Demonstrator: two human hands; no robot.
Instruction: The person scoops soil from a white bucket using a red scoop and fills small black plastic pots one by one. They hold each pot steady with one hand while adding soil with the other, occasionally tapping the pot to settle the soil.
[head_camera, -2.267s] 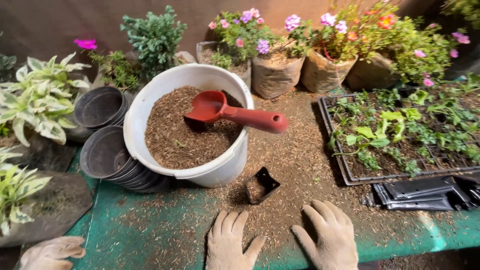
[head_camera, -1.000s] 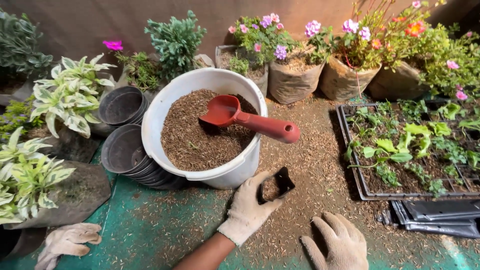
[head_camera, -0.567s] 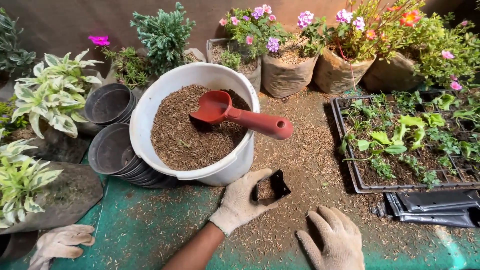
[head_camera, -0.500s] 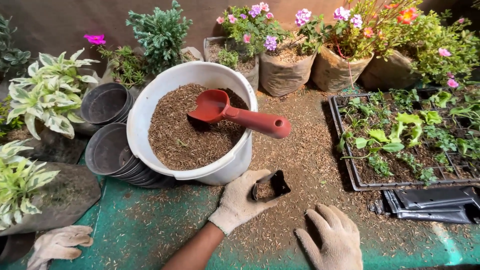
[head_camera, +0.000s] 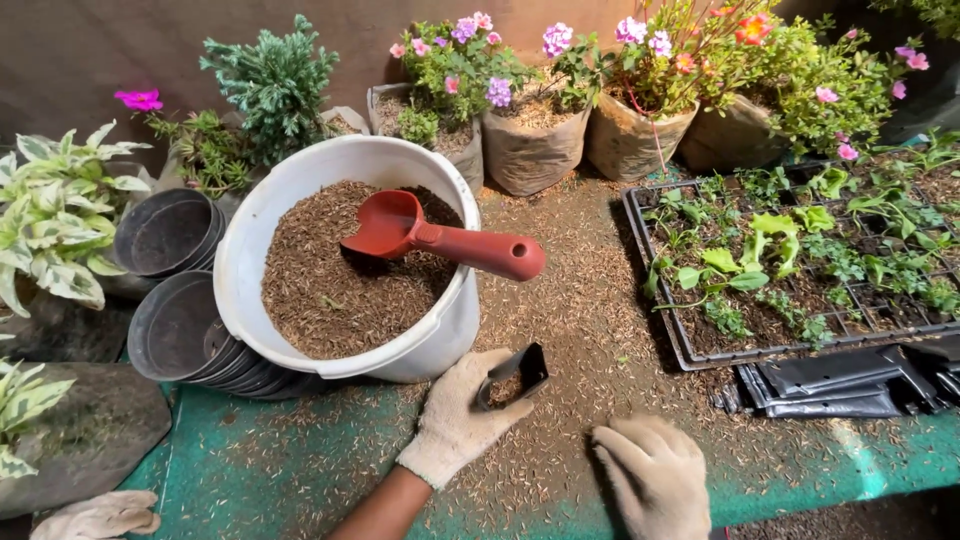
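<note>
Gloves on, the left hand (head_camera: 458, 418) is pinching a small black pot (head_camera: 512, 374) by its rim, at five o'clock from the white bucket (head_camera: 345, 260). It looks light, thin, easily crushed. The right hand (head_camera: 655, 476) is resting empty, fingers loosely curled, on the table (head_camera: 270, 470).

I see my left hand (head_camera: 462, 422) just in front of the bucket (head_camera: 350, 255), touching the small bag (head_camera: 515, 374) that lies on the table (head_camera: 300, 470), with my right hand (head_camera: 655, 475) resting to its right, nearer me. In the bucket is loose mix with a scoop (head_camera: 440, 238) lying on it, handle out over the right rim; stacked pots (head_camera: 175, 300) sit to the bucket's left. The seedling tray (head_camera: 790, 270) lies to the right with flat bags (head_camera: 850, 375) before it, and potted plants (head_camera: 560, 110) stand behind everything.
</note>
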